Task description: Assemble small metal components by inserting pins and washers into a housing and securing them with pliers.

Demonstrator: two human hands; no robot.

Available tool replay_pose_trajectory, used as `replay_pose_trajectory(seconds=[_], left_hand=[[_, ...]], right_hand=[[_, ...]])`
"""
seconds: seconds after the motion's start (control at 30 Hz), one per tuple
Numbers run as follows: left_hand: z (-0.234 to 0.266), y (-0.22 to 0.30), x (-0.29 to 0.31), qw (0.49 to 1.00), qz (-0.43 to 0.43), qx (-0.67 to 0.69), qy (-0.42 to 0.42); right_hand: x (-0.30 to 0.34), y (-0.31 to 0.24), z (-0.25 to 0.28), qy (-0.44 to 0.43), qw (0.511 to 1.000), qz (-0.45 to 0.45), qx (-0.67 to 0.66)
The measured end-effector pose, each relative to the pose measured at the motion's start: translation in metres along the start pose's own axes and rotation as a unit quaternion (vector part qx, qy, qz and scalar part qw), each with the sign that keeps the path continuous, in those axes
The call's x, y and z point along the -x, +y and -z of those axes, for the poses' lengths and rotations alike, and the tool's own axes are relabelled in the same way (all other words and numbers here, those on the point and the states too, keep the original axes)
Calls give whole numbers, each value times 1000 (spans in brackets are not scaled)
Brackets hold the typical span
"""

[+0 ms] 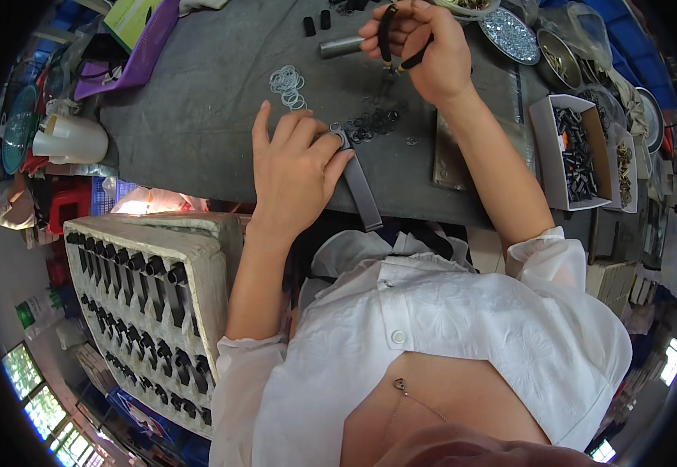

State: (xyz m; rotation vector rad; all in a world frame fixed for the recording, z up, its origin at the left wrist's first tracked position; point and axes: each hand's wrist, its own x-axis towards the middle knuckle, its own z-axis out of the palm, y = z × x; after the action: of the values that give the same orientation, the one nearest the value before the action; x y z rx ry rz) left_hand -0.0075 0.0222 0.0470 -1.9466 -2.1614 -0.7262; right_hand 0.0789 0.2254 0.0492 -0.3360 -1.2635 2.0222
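The left forearm (pixel 256 284) goes upward; the left hand (pixel 293 167) shows its back, thumb (pixel 341 166) and index finger (pixel 327 147) bent close together, little finger (pixel 263 122) stretched apart. The right forearm (pixel 503 171) slants up leftward; the right hand (pixel 436 62) is higher, its fingers (pixel 370 31) curled in a grip.

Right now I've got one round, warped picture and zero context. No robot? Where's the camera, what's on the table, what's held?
No machine here: these are a person's own two bare hands. The single picture comes from a wide fisheye camera on their head, looking down, so straight edges bend near the rim. Picture left is their left.

The left hand holds a flat, dark grey part by its rounded end. The right hand holds black-handled pliers.

On the grey worktable lie pale rings, a pile of dark rings and a white box of small black pieces.
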Motion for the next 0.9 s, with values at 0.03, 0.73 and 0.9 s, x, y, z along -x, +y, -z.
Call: replay_pose_trajectory(seconds=[0.03, 0.73, 0.9], left_hand=[[-2, -1, 1, 1000, 3, 11, 5], [-17, -18, 19, 882, 255, 381, -106], [-22, -20, 20, 874, 259, 399, -101]], right_hand=[[-1, 0, 0, 2, 1000, 0, -1], [-21, 17, -5, -19, 998, -43, -32], [-29, 17, -2, -29, 997, -73, -22]])
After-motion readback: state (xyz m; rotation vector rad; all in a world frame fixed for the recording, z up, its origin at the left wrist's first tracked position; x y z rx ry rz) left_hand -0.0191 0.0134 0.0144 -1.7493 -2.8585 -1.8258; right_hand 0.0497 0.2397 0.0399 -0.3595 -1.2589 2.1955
